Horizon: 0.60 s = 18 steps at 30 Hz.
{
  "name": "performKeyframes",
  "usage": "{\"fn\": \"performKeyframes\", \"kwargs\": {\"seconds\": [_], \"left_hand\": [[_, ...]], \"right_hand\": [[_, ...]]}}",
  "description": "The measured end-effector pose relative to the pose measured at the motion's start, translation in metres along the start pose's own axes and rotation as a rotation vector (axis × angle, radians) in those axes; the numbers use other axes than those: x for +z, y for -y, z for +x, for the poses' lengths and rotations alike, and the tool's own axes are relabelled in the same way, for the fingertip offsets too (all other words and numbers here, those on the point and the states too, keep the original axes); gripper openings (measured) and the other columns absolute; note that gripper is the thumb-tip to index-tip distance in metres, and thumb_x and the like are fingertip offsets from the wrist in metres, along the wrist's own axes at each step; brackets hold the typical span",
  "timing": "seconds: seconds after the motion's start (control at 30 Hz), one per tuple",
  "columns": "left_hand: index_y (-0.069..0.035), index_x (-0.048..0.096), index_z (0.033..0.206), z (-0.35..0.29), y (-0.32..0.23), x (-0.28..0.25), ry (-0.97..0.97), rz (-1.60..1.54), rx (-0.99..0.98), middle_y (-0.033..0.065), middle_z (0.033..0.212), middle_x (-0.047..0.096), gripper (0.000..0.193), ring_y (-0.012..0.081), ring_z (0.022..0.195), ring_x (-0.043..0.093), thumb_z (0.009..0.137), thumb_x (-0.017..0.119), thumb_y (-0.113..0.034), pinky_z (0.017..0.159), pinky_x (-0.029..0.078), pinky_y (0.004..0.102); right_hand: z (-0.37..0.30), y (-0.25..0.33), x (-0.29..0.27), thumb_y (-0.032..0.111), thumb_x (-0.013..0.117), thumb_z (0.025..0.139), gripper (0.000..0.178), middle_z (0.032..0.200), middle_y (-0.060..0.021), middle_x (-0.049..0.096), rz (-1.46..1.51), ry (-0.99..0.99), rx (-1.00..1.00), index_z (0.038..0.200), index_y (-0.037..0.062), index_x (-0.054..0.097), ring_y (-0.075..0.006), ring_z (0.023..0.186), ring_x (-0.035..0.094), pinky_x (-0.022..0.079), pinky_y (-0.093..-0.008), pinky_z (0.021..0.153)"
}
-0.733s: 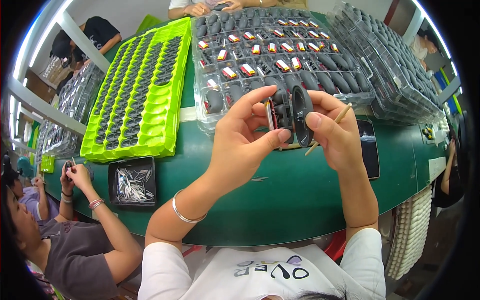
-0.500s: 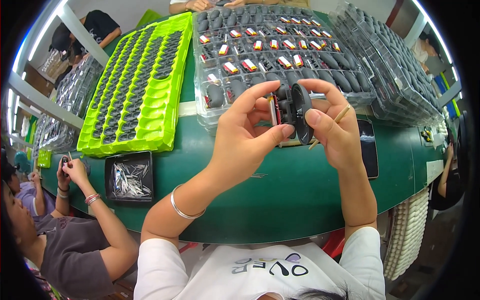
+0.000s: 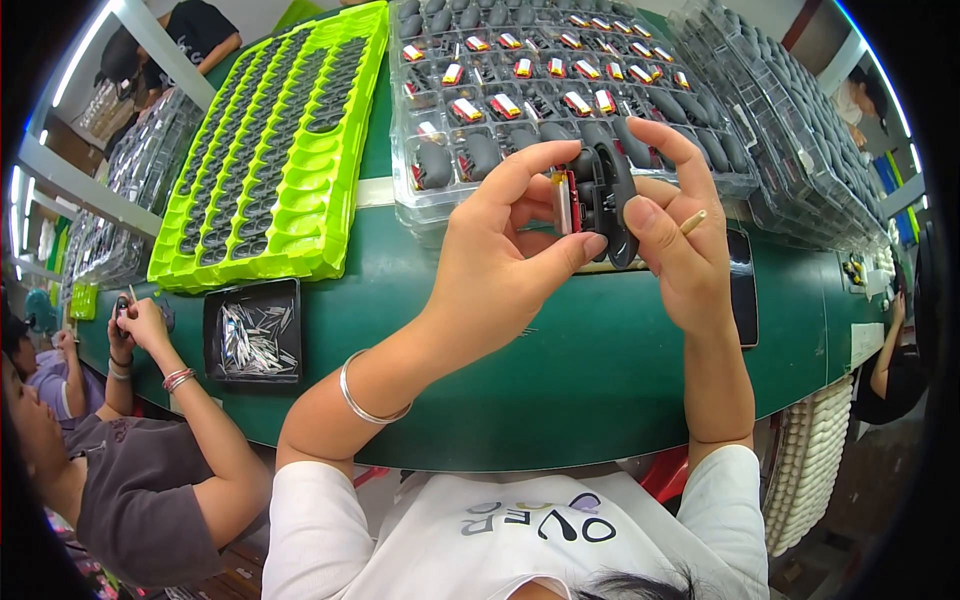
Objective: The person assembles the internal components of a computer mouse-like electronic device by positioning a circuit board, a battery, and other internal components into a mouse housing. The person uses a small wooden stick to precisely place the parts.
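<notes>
Forefinger [image 3: 668, 146] now off black shell [image 3: 622, 187] pinched by right fingers [image 3: 656, 224], module [image 3: 580, 200] by left fingers [image 3: 572, 253]

the head view looks from the left of two side-by-side head-worn fisheye cameras, facing down and forward past the white shirt [image 3: 430, 530] across the green tabletop [image 3: 530, 420]. the left hand [image 3: 505, 240] and right hand [image 3: 685, 240] sit close, around the middle; the lime tray [image 3: 300, 265] lies farther off, and straight edges bend toward the rim.

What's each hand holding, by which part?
Left hand: component with red board, pinched at its ends. Right hand: dark shell, thumb on its edge; also a stick, gripped part hidden.
</notes>
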<state>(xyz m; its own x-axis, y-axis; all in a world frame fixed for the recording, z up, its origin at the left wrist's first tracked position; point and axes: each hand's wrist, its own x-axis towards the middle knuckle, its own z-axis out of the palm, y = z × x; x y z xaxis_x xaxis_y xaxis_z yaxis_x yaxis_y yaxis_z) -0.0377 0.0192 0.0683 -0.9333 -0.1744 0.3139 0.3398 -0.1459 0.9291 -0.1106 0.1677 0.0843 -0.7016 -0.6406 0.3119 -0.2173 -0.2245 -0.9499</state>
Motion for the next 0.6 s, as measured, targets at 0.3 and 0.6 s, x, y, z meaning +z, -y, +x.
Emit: {"fn": "performKeyframes", "kwargs": {"seconds": [0.3, 0.6], "left_hand": [[-0.001, 0.043, 0.120, 0.001, 0.000, -0.001, -0.022, -0.054, 0.024, 0.0080, 0.090, 0.054, 0.052, 0.0132, 0.082, 0.059, 0.073, 0.065, 0.005, 0.069, 0.053, 0.0240], [0.002, 0.042, 0.122, -0.001, -0.001, -0.002, -0.021, 0.020, 0.049, 0.0086, 0.092, 0.055, 0.057, 0.0150, 0.086, 0.057, 0.071, 0.067, 0.005, 0.072, 0.052, 0.0265]], "right_hand": [[-0.001, 0.000, -0.003, 0.012, 0.056, 0.085, 0.048, 0.078, -0.0059, 0.059, -0.137, -0.053, -0.054, 0.126, 0.0008, 0.034, -0.0062, 0.070, 0.052, 0.039, -0.0179, 0.060], [0.001, -0.007, 0.001, 0.010, 0.061, 0.081, 0.039, 0.077, -0.0026, 0.056, -0.193, -0.140, -0.075, 0.116, -0.0024, 0.049, -0.0033, 0.066, 0.047, 0.036, -0.0158, 0.056]]}}
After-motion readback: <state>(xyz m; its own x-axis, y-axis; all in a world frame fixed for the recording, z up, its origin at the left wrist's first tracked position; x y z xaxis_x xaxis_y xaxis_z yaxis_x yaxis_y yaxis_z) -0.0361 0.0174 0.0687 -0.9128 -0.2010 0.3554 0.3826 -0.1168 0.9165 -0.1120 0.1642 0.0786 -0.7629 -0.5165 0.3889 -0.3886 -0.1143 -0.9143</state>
